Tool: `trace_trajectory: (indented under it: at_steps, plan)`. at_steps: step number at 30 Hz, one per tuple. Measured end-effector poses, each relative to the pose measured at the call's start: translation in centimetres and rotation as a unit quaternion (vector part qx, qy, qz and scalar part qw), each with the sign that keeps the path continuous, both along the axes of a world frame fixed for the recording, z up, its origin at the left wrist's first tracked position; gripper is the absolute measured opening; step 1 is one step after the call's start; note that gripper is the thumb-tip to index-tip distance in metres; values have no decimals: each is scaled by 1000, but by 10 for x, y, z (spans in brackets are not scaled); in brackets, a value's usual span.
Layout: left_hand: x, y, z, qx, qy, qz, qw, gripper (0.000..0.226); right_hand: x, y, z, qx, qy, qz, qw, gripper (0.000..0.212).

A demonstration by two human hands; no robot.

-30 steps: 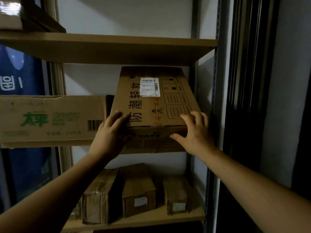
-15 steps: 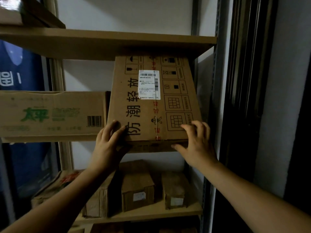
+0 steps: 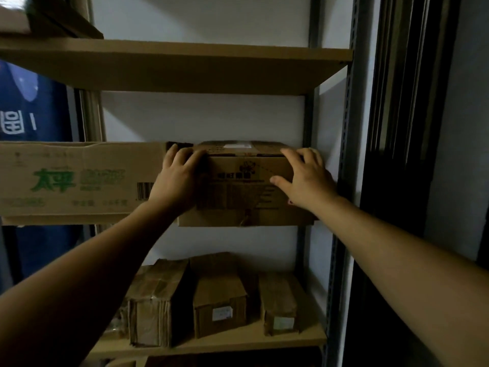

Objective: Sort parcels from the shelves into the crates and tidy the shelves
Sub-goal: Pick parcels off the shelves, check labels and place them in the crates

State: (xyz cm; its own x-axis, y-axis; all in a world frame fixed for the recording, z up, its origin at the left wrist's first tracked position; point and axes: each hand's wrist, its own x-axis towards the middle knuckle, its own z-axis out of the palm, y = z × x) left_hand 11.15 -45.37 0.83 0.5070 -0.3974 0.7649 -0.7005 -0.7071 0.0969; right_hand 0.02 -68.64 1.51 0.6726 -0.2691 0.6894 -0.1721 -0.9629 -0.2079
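A brown cardboard parcel lies flat on the middle shelf, its front face toward me and its front edge overhanging the shelf a little. My left hand presses flat on the parcel's left front corner, fingertips at the top edge. My right hand rests spread on the right side of the front face, thumb pointing inward. A white label shows faintly on the parcel's top.
A long carton with green print sits directly left of the parcel. On the lower shelf stand three small parcels. The upper shelf board hangs above. A grey metal upright bounds the right side.
The parcel was tipped up with its labelled face toward me; it now lies flat on the shelf. Both hands stayed on its near end and moved up to the front face.
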Motion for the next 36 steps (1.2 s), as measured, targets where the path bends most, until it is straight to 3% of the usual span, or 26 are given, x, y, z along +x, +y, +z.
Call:
trace_trajectory:
  at_steps: [5, 13, 19, 24, 31, 33, 36]
  plan:
    - [26, -8, 1, 62, 0, 53, 997, 82, 19, -12, 5, -3, 40, -8, 999, 68]
    - [9, -15, 1, 61, 59, 66, 994, 86, 17, -8, -1, -24, 47, -39, 998, 73]
    - [-23, -29, -93, 93, 9, 12, 996, 84, -2, 0, -100, -79, 75, -17, 994, 78]
    - [-31, -59, -191, 192, 151, -21, 970, 79, -16, -13, -179, -21, 214, -12, 976, 76]
    - [-38, -91, -243, 145, 360, -52, 920, 81, -12, -30, -230, 58, 277, -11, 959, 73]
    - [-7, -114, -262, 145, 434, -107, 883, 79, 15, -40, -257, 120, 313, -55, 940, 73]
    - [-15, -121, -259, 134, 445, -143, 874, 69, 15, -46, -268, 165, 333, -48, 927, 73]
